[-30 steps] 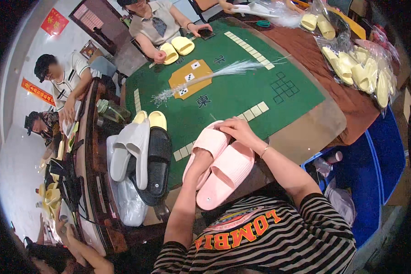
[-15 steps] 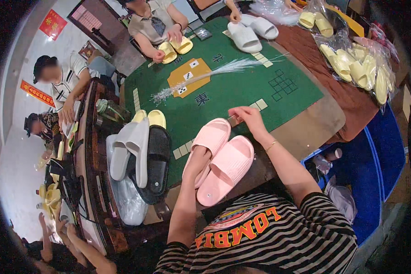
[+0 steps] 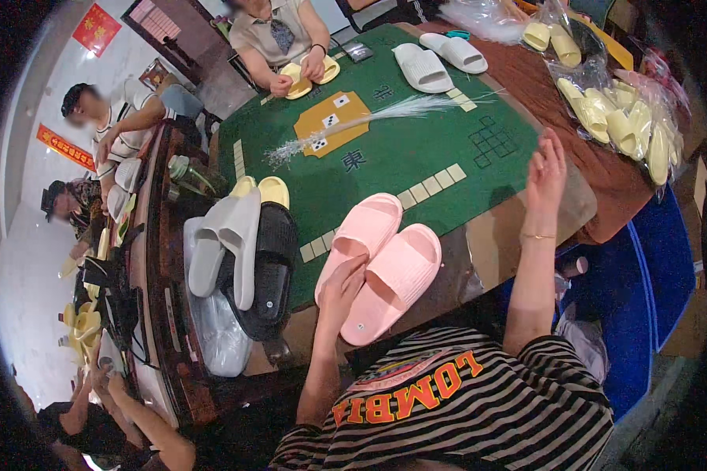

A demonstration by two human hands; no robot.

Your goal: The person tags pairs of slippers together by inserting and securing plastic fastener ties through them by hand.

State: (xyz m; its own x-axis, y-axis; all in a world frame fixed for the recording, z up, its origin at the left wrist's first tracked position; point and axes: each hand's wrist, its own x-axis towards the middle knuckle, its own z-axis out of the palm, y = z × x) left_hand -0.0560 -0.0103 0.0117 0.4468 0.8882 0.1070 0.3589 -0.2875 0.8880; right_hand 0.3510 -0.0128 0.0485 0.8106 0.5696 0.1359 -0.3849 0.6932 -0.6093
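A pair of pink slippers (image 3: 401,282) lies side by side at the front edge of the table, toes pointing away from me. My left hand (image 3: 342,289) grips the left slipper near the back of its strap, its fingers between the two. My right hand (image 3: 547,171) is raised over the table's right part, apart from the slippers, its fingers stretched out and nothing visible in them. A bundle of thin clear plastic strands (image 3: 369,124) lies across the green mat (image 3: 416,161) beyond the slippers.
Grey slippers (image 3: 241,250) and black slippers (image 3: 273,267) lie stacked at left, beside a glass jar (image 3: 190,174). White slippers (image 3: 423,69) and a teal-handled tool (image 3: 458,34) are at the back. Bagged yellow slippers (image 3: 624,118) lie at right. Across the table, a person handles yellow slippers (image 3: 297,82).
My right hand has moved right, away from the pink slippers. My left hand has drawn back out of the left slipper's strap. A co-worker's hand has left the white slippers.
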